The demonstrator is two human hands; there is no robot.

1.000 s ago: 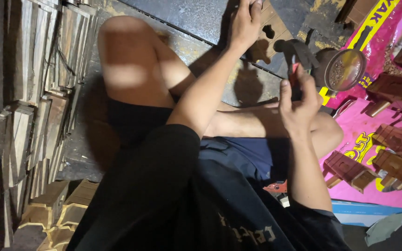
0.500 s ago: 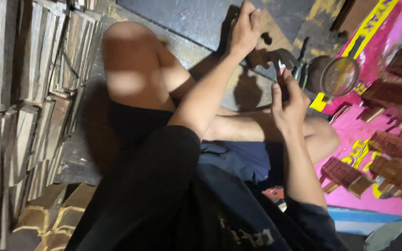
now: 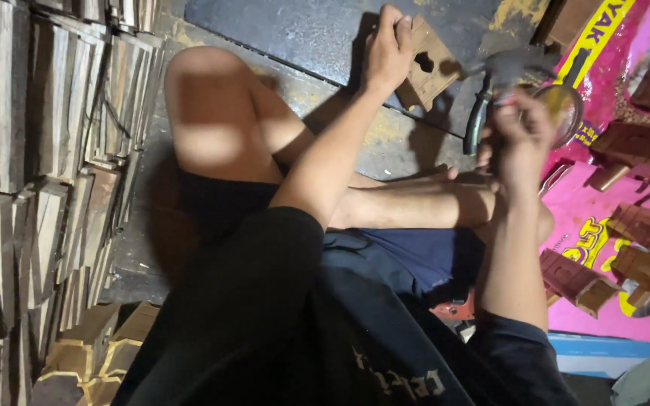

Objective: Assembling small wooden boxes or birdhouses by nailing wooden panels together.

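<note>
While the left hand (image 3: 387, 51) has its grip clamped on a wooden block (image 3: 429, 62), pressing it flat to the dark metal plate (image 3: 287, 30) on the floor, the right hand (image 3: 522, 139) is closed round a hammer (image 3: 490, 86) with a black handle, head blurred, raised just right of the block. Block: pale brown, roughly square, cut-out hole near its middle, notched edge. Round metal tin (image 3: 566, 113) sits right behind the right hand; contents hidden. Pink printed sheet (image 3: 588, 218) on the floor to the right carries several reddish-brown wooden pieces (image 3: 645, 229), lying loose, some touching. Stacked wooden blocks (image 3: 39, 150) line the left side. Person sits cross-legged, bare knee (image 3: 205, 105) beside the plate.
</note>
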